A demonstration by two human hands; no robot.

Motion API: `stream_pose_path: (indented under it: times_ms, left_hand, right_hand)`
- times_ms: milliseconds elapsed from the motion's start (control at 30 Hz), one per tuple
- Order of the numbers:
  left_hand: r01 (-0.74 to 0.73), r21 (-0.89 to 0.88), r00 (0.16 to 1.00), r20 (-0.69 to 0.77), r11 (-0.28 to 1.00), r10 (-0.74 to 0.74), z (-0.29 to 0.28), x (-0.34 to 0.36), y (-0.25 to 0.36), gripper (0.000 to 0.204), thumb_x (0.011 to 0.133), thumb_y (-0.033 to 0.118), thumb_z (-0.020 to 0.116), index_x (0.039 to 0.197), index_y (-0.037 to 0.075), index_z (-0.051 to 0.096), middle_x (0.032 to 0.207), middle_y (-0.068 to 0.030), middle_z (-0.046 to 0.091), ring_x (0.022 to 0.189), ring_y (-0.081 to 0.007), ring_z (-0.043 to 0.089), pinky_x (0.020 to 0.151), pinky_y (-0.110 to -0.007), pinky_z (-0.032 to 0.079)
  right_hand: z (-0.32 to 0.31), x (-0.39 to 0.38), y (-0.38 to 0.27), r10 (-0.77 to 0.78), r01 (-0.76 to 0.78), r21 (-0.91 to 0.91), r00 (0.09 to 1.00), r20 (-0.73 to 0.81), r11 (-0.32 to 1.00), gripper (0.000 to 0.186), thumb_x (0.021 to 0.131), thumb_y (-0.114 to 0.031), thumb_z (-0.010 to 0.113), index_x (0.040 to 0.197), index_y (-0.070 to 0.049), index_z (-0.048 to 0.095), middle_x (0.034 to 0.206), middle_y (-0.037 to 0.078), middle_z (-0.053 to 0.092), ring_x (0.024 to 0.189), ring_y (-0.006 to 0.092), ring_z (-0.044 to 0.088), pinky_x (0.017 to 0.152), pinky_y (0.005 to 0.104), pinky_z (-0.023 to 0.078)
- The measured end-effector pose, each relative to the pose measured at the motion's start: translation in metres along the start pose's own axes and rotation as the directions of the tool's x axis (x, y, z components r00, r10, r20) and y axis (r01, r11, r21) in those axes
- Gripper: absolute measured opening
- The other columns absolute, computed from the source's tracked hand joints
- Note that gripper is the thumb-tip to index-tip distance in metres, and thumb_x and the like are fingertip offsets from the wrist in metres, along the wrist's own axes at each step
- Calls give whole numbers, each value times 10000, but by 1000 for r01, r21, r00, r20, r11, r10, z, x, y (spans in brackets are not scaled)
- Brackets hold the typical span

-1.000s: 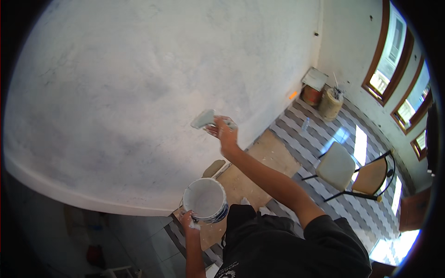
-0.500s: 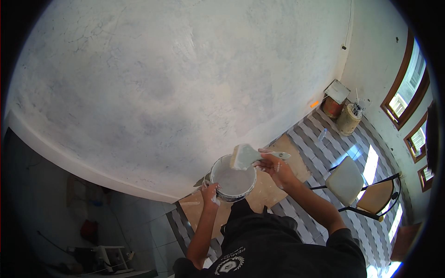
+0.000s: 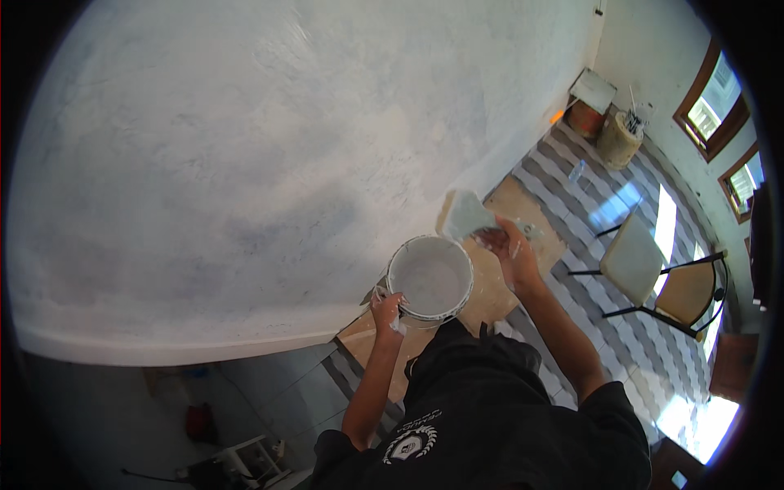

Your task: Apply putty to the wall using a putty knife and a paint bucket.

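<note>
My right hand (image 3: 510, 249) grips the handle of a wide pale brush (image 3: 469, 214), whose head hangs just above and right of a round bucket of light grey-white liquid (image 3: 429, 273). At the bucket's left side, my left hand (image 3: 386, 313), smeared with white, is closed on its rim. The bucket is in front of my body, close to the mottled pale wall (image 3: 245, 147); whether it touches the wall I cannot tell.
A brown sheet (image 3: 539, 241) lies on patterned floor tiles. A chair (image 3: 633, 265) stands at the right. A clear bottle (image 3: 577, 170), containers (image 3: 619, 140) and a board-topped drum (image 3: 586, 114) are near the far corner, beside wood-framed windows (image 3: 710, 106).
The brush left the wall area and came down over the bucket, then rose up and right from it. The view has shifted, and the bucket now appears further right than a second ago.
</note>
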State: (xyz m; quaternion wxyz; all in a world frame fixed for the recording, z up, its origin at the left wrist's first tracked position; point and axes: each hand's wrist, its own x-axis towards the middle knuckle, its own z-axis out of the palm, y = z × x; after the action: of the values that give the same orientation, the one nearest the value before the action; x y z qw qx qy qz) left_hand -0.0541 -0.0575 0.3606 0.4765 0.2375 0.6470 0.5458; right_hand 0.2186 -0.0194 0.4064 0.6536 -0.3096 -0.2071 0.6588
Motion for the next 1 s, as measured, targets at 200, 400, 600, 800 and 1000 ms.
stream_pose_path:
  times_ms: [200,400,600,800,1000]
  left_hand:
    - [-2,86,1000,27,996,0,-31,37,-7,238,602,-93,563,801,21,497,631,-61,521,516,-180,518,498,-314,431]
    - [53,84,998,40,995,-56,-41,39,-4,276,588,-102,566,837,2,508,643,-61,526,516,-183,515,504,-306,433]
    - [24,145,996,83,989,-36,-58,45,-10,235,594,-102,570,764,20,463,637,-74,529,503,-188,516,503,-310,430]
    - [69,156,992,89,985,-84,-62,57,-3,213,604,-85,563,715,39,430,633,-54,491,524,-166,489,520,-291,421]
    - [38,147,986,155,988,-61,-65,63,-6,203,617,-68,557,720,52,430,639,-32,476,541,-145,466,539,-283,407]
  right_hand:
    - [96,90,18,-164,150,275,986,30,950,426,964,-299,459,1249,15,502,1128,159,617,1065,270,585,973,402,430]
    - [168,153,24,-390,380,376,919,-51,845,396,937,-240,535,1224,33,513,1076,147,629,971,269,631,861,410,506]
    - [114,149,92,-314,392,287,907,-283,874,353,917,-179,579,1143,86,524,1011,181,634,900,264,661,757,377,561]
    - [118,130,48,-348,385,260,920,-179,885,364,922,-203,553,1164,68,536,1041,181,638,874,268,660,776,379,544]
    - [151,128,47,-471,479,332,875,-110,812,346,925,-179,571,1149,83,531,1011,175,636,847,268,666,693,377,568]
